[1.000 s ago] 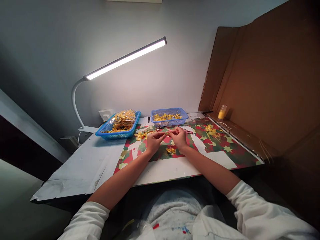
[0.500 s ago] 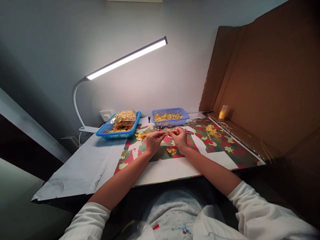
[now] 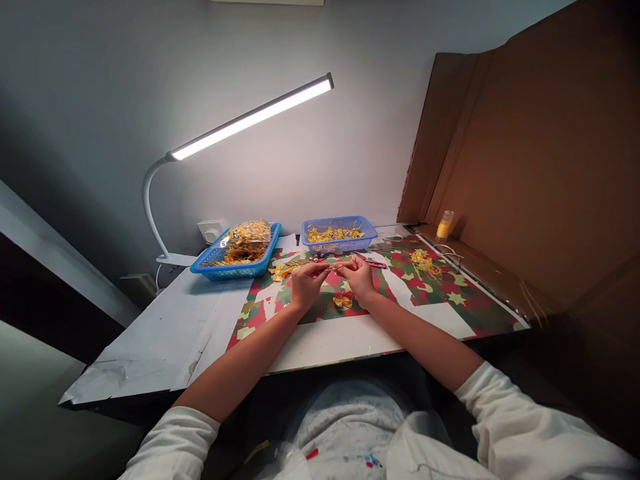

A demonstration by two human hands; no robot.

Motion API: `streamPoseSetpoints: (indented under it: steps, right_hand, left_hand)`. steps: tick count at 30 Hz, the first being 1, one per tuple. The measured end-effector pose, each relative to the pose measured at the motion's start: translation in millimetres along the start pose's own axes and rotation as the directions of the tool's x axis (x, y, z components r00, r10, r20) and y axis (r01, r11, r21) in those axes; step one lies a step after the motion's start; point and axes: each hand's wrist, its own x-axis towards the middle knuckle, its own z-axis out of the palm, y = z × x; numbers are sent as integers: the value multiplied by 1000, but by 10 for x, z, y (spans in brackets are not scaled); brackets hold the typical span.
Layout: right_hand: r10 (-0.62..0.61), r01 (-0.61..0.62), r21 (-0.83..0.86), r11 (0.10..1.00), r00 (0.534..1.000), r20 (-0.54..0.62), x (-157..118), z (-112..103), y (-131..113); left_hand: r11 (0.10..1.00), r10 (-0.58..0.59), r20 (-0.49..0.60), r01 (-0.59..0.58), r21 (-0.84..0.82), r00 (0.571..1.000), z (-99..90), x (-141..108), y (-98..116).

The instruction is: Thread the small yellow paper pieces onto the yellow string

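Note:
My left hand [image 3: 309, 283] and my right hand [image 3: 357, 275] meet over the middle of the table, fingertips pinched close together. Between them runs a thin gold-yellow strand [image 3: 332, 268], gripped from both sides; its exact kind is too small to make out. Just below the hands, a small golden bow-shaped piece [image 3: 343, 302] lies on the patterned sheet. More yellow pieces [image 3: 278, 272] lie left of my left hand. A pink-handled tool [image 3: 376, 264], partly hidden, rests behind my right hand.
A blue basket [image 3: 199, 266] with a plastic bag and golden pieces stands at the back left. Behind my hands is a second basket [image 3: 367, 241] with golden pieces. Yellow threads [image 3: 425, 264] and a small bottle [image 3: 444, 227] are at right. A lit lamp [image 3: 255, 119] hangs above; cardboard [image 3: 530, 160] walls the right.
Both hands keep nearly the same place and pinch on the strand. The whole view shifts very slightly; nothing is picked up or let go.

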Motion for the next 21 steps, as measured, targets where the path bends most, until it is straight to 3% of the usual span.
streamPoseSetpoints:
  steps: [5, 10, 15, 21]
  right_hand:
    - [-23, 23, -47, 999, 1000, 13, 25, -27, 54]
    - [-119, 120, -147, 982, 993, 18, 24, -27, 84]
    - [-218, 206, -232, 951, 976, -25, -16, -7, 68]
    - [-217, 207, -200, 958, 976, -30, -45, 13, 39]
  left_hand:
    - [930, -279, 90, 292, -224, 956, 21, 18, 41]
    - [807, -425, 157, 452, -381, 891, 47, 25, 32]
    - [811, -427, 112, 435, -391, 897, 52, 4, 62]
    - [867, -368, 52, 362, -341, 929, 45, -1, 112]
